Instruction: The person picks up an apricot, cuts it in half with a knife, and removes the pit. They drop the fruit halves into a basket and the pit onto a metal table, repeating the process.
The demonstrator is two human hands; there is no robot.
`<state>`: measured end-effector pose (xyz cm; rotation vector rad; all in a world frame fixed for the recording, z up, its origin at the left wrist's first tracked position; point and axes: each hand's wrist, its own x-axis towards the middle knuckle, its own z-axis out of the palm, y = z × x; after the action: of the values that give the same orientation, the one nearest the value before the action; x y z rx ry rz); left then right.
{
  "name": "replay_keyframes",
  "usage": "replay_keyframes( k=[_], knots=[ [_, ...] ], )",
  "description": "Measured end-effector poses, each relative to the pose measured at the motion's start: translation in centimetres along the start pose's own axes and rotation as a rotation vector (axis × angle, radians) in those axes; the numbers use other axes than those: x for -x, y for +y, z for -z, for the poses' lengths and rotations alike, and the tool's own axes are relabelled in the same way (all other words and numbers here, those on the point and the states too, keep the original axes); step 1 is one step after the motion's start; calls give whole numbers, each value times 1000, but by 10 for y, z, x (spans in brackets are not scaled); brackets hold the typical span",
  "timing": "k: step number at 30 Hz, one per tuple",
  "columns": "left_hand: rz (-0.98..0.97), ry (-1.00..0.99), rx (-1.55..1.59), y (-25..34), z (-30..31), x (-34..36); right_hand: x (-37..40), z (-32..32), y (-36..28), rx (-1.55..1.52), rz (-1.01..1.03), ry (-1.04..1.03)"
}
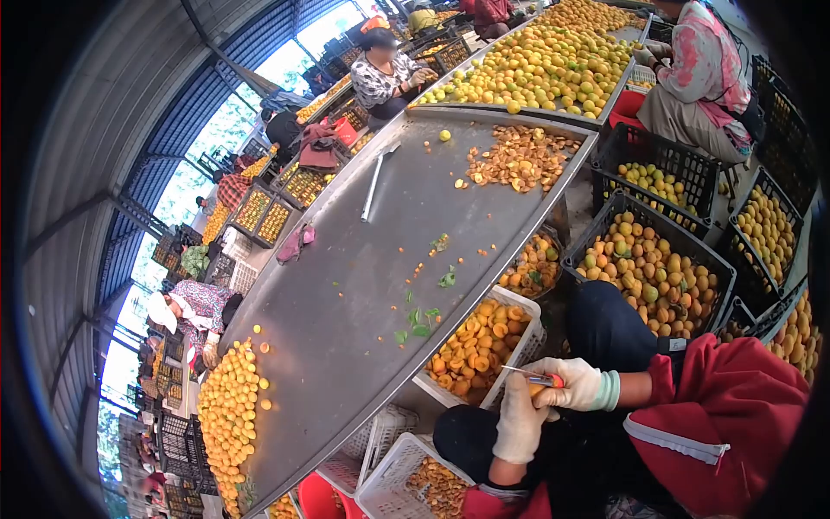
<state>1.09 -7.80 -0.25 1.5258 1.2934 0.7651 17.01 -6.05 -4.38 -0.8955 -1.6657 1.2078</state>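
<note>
Grips a knife (548,379) in the gloved right hand (579,385), with fingers clenched round the handle, outside the near edge of the surface (337,294). Holds an orange fruit (538,391) in the fingers of the left hand (519,424), also outside that edge and partly hidden, probably to steady it against the blade. Has a white crate (532,342) of opened fruit (475,346) just below the near edge of the surface, presumably for short reach; likewise a black crate (683,239) of whole fruit (644,268) to the right of the surface. Note loose leaves (419,324) lying mid-surface, and a long-handled tool (374,186) near the far edge. Note also a knee (609,316) right of the surface, partly screening the black crate.
</note>
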Motion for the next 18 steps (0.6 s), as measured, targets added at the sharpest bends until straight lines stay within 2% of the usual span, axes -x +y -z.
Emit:
replay_keyframes(
  k=[1, 3, 4, 5, 7, 9, 11, 15, 16, 18],
  knots=[
    [3, -1, 1, 0, -8, -2, 3, -4, 4, -1, -2, 0],
    [-278, 387, 5, 1, -23, -8, 6, -12, 10, -75, -89, 100],
    [-281, 384, 10, -1, -27, -10, 6, -16, 9, -238, -81, 116],
    [-227, 414, 123, -4, -30, -12, 6, -20, 6, -232, -82, 119],
    [-169, 442, 240, -7, -32, -11, 7, -26, -5, -701, -175, 164],
    [-263, 458, 10, -8, -29, -10, 9, -22, -9, -729, -241, 128],
    [-293, 490, -16, -9, -31, -12, 10, -21, -17, -892, -379, 106],
    [-326, 515, -38, -14, -29, -12, 7, -26, -15, -890, -379, 158],
    [-325, 515, -35, -18, -29, -11, 7, -23, -16, -906, -440, 161],
    [-333, 397, -61, -22, -28, -8, 6, -20, -16, -920, -503, 165]
  ],
)
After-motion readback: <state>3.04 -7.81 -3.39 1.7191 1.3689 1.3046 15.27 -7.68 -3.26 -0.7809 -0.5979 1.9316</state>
